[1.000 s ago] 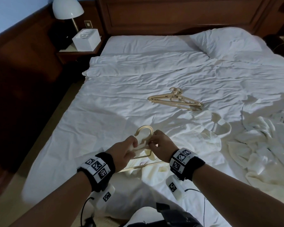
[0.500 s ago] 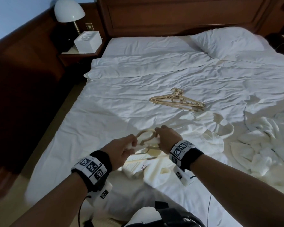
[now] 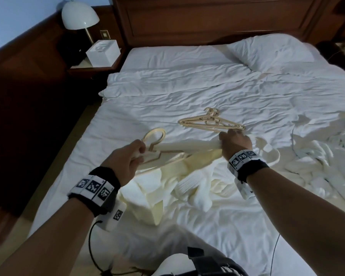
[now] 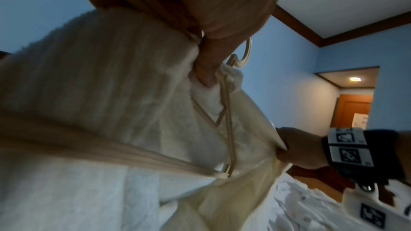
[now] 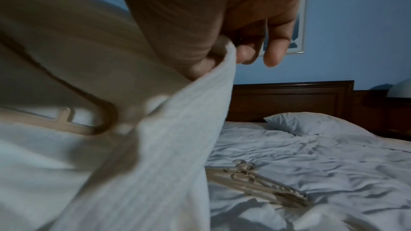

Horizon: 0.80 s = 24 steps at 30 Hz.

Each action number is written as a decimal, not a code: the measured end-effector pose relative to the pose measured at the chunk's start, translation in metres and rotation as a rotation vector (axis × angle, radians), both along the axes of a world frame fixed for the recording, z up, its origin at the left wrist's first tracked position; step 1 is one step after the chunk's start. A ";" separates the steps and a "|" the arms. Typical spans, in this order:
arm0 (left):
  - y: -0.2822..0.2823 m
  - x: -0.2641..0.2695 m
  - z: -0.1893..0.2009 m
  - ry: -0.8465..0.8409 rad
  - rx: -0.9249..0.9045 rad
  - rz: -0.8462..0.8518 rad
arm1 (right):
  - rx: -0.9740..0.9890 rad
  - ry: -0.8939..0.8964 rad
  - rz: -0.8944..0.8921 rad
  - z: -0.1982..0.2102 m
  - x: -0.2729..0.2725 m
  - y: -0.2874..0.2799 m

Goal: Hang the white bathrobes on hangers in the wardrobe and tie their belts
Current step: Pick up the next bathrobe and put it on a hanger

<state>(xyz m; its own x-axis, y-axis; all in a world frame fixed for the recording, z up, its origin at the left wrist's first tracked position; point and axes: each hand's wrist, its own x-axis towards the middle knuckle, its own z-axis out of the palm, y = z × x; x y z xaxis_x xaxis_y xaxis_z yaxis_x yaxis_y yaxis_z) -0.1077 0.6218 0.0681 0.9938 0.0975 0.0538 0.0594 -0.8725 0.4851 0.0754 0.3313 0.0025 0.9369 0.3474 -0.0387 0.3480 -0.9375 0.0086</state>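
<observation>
The left hand (image 3: pixel 126 160) grips the neck of a beige plastic hanger (image 3: pixel 157 149) together with a bunch of collar, and the right hand (image 3: pixel 234 143) is closed on the fabric edge of the white ribbed bathrobe (image 3: pixel 187 182), drawing it out along the hanger's arm. The robe sits between the two hands, held just above the bed (image 3: pixel 187 92), with its body sagging in folds below and towards the person.

The risk here, as I read it: the right hand pulls on cloth alone, so a hard tug could drag the collar off the hanger's far shoulder or slip it through the left hand's pinch. Slack folds below could also snag on the hanger's lower bar.

The hanger's long axis runs hand to hand, lying nearly flat, its round hook past the left hand's fingers and pointing away from the person towards the headboard. A stack of spare beige hangers (image 3: pixel 211 124) lies just beyond the right hand, and a second crumpled white robe (image 3: pixel 317 168) sprawls further out to that hand's right.
</observation>
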 end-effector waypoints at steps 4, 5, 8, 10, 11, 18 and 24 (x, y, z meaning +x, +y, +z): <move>0.009 0.005 0.010 -0.116 0.017 0.078 | 0.001 0.101 0.042 0.027 -0.003 0.009; 0.011 0.005 0.012 -0.145 0.017 0.113 | 0.037 0.197 0.103 0.032 -0.014 0.015; 0.012 0.004 0.014 -0.196 -0.010 0.133 | 0.197 0.570 0.426 0.047 -0.057 0.033; 0.009 0.002 0.013 -0.219 -0.038 0.066 | 0.382 0.492 0.582 0.056 -0.074 0.042; 0.006 0.002 0.013 -0.228 -0.049 0.017 | 0.522 0.291 0.581 0.060 -0.074 0.048; -0.036 -0.009 0.029 -0.286 -0.246 -0.090 | 0.392 0.042 0.536 0.070 -0.056 0.076; -0.040 -0.022 0.023 -0.221 -0.259 0.081 | 0.259 -0.132 0.745 0.096 -0.051 0.047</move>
<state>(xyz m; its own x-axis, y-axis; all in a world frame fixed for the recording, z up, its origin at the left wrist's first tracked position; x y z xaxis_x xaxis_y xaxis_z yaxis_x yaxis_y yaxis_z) -0.1298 0.5821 0.0908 0.9493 0.2138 0.2304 -0.0085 -0.7152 0.6988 0.0247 0.3782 0.0983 0.4463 0.8665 0.2238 0.8947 -0.4367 -0.0934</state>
